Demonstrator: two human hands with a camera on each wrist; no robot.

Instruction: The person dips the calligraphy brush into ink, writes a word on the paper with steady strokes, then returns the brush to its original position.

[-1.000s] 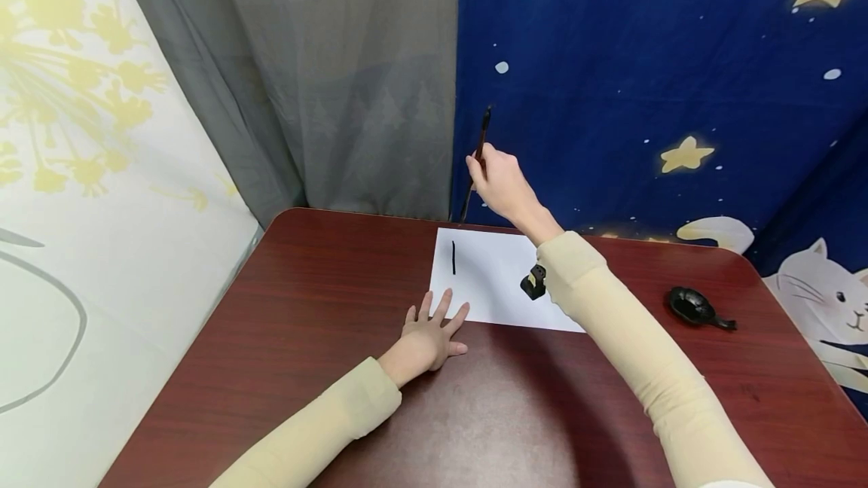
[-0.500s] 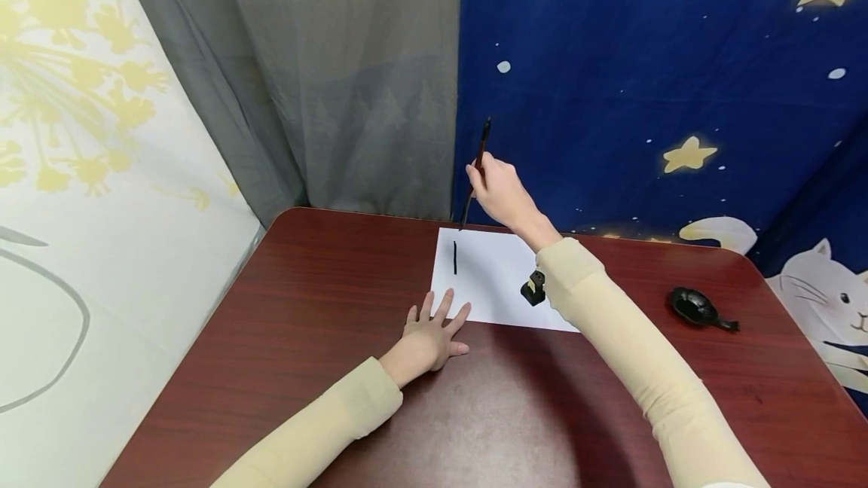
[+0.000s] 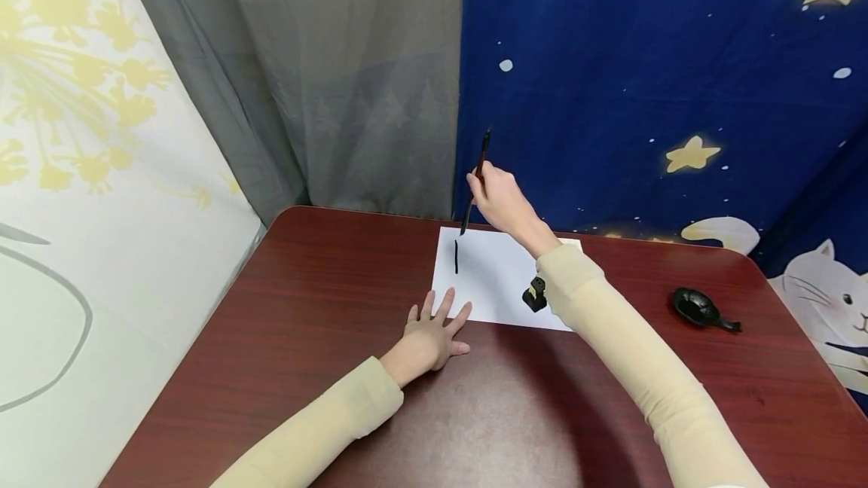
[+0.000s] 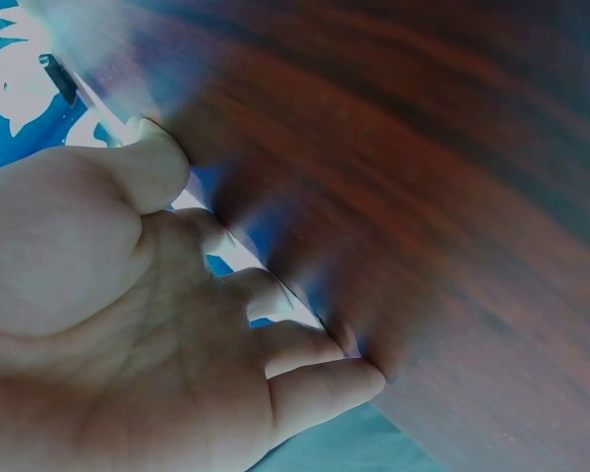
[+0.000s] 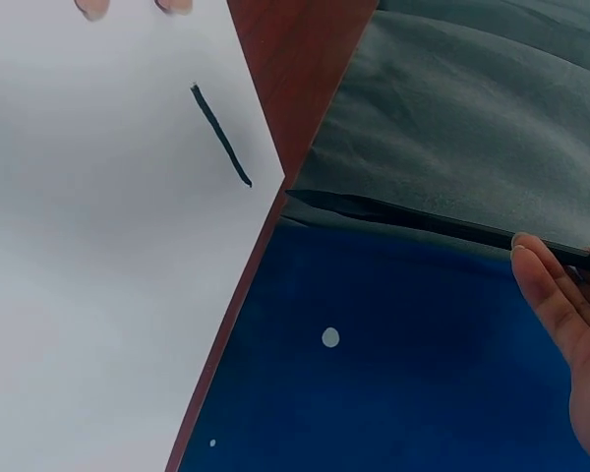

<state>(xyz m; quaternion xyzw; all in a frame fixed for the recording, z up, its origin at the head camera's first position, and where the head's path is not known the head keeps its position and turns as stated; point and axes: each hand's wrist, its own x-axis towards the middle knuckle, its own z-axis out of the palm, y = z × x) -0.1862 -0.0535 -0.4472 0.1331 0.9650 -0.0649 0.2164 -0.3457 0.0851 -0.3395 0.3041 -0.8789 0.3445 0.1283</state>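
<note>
A sheet of white paper [image 3: 495, 285] lies near the far edge of the table, with one straight black stroke [image 3: 456, 257] close to its left side. My right hand [image 3: 500, 198] pinches a dark-handled brush [image 3: 484, 149] above the sheet's far edge. The black brush tip points down, a little beyond the top of the stroke; whether it touches the paper I cannot tell. In the right wrist view the brush [image 5: 403, 216] slants past the paper's corner. My left hand [image 3: 429, 339] lies spread out, its fingertips on the paper's near-left corner and its palm over the table.
On the right of the reddish-brown table [image 3: 325, 292] sits a black leaf-shaped ink dish [image 3: 701, 309] with a short handle. A small black device [image 3: 534, 295] is at my right wrist. Grey [image 3: 366, 81] and blue [image 3: 576, 96] curtains hang behind the far edge.
My right hand has come down slightly with the brush, its tip dropping toward the top of the paper. The left hand stays in place, and the stroke looks the same.
</note>
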